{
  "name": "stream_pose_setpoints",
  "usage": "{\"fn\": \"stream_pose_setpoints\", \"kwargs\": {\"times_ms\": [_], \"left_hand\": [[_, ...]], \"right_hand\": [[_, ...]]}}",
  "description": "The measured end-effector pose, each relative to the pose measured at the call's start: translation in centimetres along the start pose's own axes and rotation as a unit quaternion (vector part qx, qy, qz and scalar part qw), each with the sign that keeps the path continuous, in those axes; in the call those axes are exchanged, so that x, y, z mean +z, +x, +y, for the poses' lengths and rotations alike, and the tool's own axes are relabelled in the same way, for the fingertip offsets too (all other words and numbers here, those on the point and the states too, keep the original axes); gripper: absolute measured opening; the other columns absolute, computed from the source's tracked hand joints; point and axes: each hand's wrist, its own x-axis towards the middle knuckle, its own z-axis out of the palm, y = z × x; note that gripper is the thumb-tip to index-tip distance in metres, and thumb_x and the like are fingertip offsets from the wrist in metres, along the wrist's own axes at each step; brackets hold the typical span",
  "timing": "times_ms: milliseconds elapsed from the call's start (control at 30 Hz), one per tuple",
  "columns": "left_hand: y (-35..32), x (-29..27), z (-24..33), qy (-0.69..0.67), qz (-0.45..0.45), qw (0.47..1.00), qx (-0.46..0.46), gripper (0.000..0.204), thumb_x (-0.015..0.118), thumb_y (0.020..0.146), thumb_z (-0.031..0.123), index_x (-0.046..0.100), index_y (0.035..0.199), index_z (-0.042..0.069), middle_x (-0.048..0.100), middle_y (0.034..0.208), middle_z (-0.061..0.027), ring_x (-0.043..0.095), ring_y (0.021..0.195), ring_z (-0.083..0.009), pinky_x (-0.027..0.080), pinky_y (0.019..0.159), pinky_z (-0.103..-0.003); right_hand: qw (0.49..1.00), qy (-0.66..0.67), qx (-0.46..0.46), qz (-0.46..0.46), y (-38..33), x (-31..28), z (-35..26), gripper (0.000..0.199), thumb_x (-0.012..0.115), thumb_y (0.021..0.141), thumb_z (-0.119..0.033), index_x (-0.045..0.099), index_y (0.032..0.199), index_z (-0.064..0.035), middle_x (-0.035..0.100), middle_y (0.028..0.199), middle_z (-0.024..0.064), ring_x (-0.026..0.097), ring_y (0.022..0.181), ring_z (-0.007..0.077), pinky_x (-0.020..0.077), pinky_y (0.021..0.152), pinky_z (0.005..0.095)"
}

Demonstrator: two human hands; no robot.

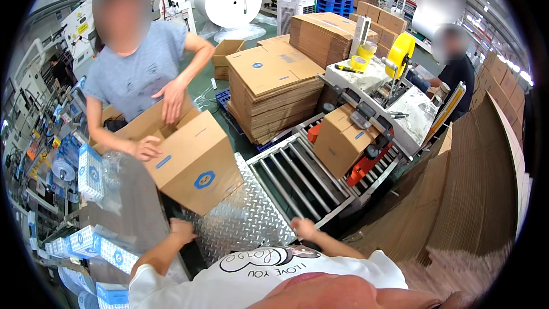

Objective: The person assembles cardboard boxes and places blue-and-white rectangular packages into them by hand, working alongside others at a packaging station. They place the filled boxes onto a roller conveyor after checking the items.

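Over the near edge of the diamond-plate metal sheet (251, 217), my left hand (182, 231) holds nothing, its fingers loosely spread. To the right, my right hand (304, 228) hovers empty at the near end of the roller conveyor (294, 177), fingers apart and partly bent. Beyond my left hand, a brown carton (191, 166) with a blue round mark stands tilted on the metal sheet, apart from my hands. A co-worker's hand (147, 149) rests at its left edge; the other hand (171, 100) is over an open carton (137, 126) behind it.
Another carton (340, 143) sits in the taping machine (394, 100) on the rollers. Flat cardboard stacks stand behind (274, 103) and at my right (457, 194). Blue-and-white packs (117, 254) lie on the grey table (123, 206) at left. Another person (457, 74) is beyond the machine.
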Motion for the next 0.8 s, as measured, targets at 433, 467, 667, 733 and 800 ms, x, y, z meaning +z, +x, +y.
{"fn": "stream_pose_setpoints", "kwargs": {"times_ms": [433, 467, 667, 733, 800], "left_hand": [[-10.0, 29.1, -17.1, -0.267, -0.279, 0.921, 0.040, 0.053, 0.051, 0.094, 0.056, 0.062, 0.115, 0.009, 0.068, 0.081, -0.0140, 0.064, 0.069, -0.0213, 0.051, 0.064, -0.039], [-10.4, 29.4, -16.5, -0.273, -0.308, 0.910, 0.045, 0.054, 0.051, 0.094, 0.057, 0.063, 0.112, 0.007, 0.068, 0.078, -0.0136, 0.063, 0.065, -0.0210, 0.051, 0.062, -0.038], [-10.6, -3.7, -11.0, -0.392, -0.123, 0.878, 0.246, 0.062, 0.050, 0.097, 0.050, 0.050, 0.128, -0.004, 0.070, 0.083, -0.0143, 0.061, 0.050, -0.0184, 0.052, 0.054, -0.034], [-12.0, -12.5, -11.5, -0.485, 0.116, 0.777, 0.385, 0.085, 0.061, 0.095, 0.027, 0.003, 0.155, 0.006, 0.059, 0.093, -0.0048, 0.058, 0.066, -0.0112, 0.051, 0.063, -0.028], [-13.8, -22.0, -12.1, -0.470, 0.373, 0.711, 0.366, 0.093, 0.063, 0.094, 0.017, -0.006, 0.156, 0.011, 0.052, 0.083, -0.0002, 0.051, 0.071, -0.0076, 0.046, 0.067, -0.024]], "right_hand": [[0.658, -0.345, -0.104, 0.661, -26.1, -31.4, -33.0, 0.024, 0.062, 0.088, 0.001, 0.063, 0.112, -0.0018, 0.065, 0.111, 0.0128, 0.061, 0.107, 0.0277, 0.0448, 0.096, 0.0384], [0.574, -0.486, -0.083, 0.654, -28.2, -33.4, -33.5, 0.027, 0.062, 0.092, -0.008, 0.060, 0.118, -0.0016, 0.064, 0.116, 0.0136, 0.058, 0.114, 0.0307, 0.0419, 0.101, 0.0416], [0.494, -0.553, 0.265, 0.616, -44.7, -43.2, -21.9, 0.052, 0.054, 0.098, -0.038, 0.044, 0.143, -0.0119, 0.062, 0.121, 0.0202, 0.058, 0.116, 0.0358, 0.0440, 0.098, 0.0431], [0.585, -0.489, 0.287, 0.580, -42.5, -43.5, -21.5, 0.054, 0.054, 0.098, -0.039, 0.043, 0.143, -0.0120, 0.063, 0.121, 0.0210, 0.059, 0.113, 0.0372, 0.0452, 0.095, 0.0433], [0.584, -0.495, 0.267, 0.585, -41.9, -42.6, -22.6, 0.055, 0.055, 0.097, -0.040, 0.043, 0.143, -0.0120, 0.063, 0.120, 0.0210, 0.060, 0.111, 0.0369, 0.0460, 0.094, 0.0431]]}}
